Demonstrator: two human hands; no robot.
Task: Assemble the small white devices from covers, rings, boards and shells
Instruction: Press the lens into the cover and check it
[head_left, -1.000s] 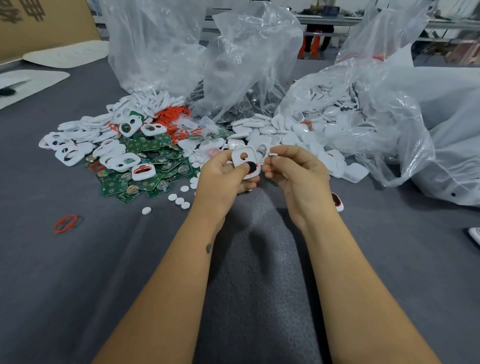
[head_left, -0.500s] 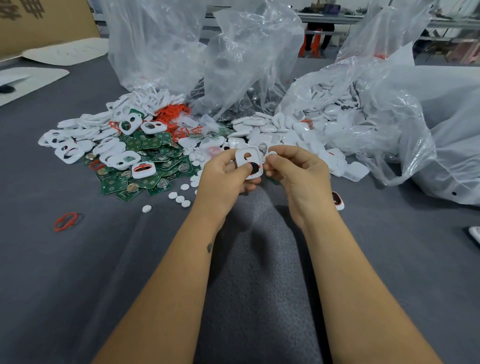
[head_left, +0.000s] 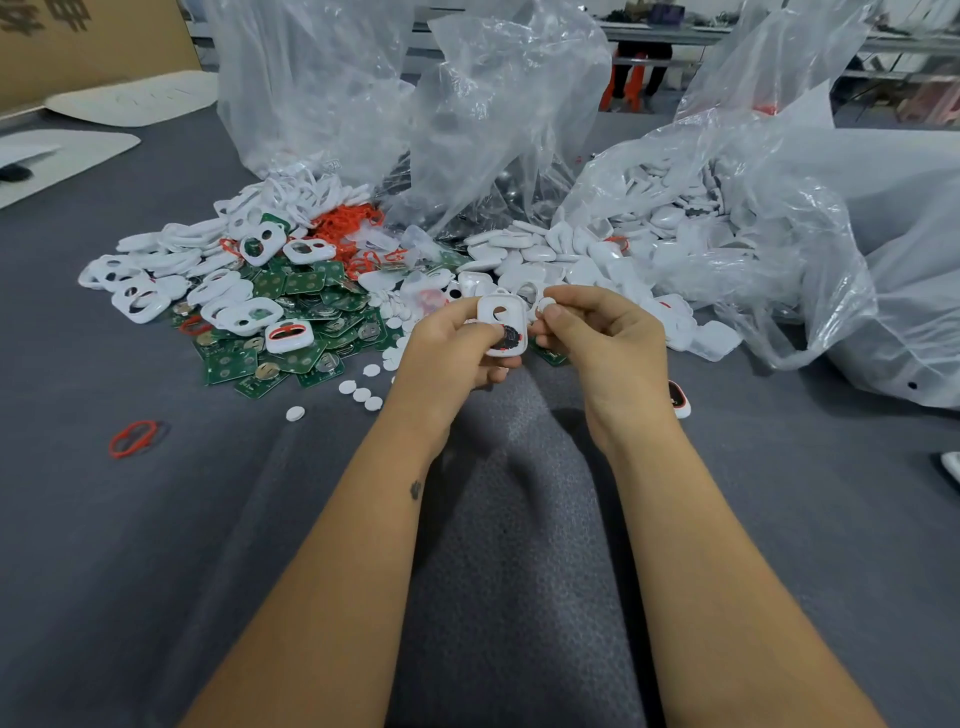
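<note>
White cover (head_left: 501, 325) pinched between left hand (head_left: 449, 353) fingers (head_left: 480, 332).

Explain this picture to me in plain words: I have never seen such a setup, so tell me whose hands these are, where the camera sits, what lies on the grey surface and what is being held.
There is no machine here. A person wears one wide-angle camera on the head, so you look down along both forearms at the work.

The left hand grips a white cover with a round hole and a dark part near the thumb. The right hand pinches a small white disc beside it.

On the grey table lie a heap of white covers, green boards, orange rings and loose white discs. White shells spill from clear plastic bags. One red ring lies alone at the left.
</note>
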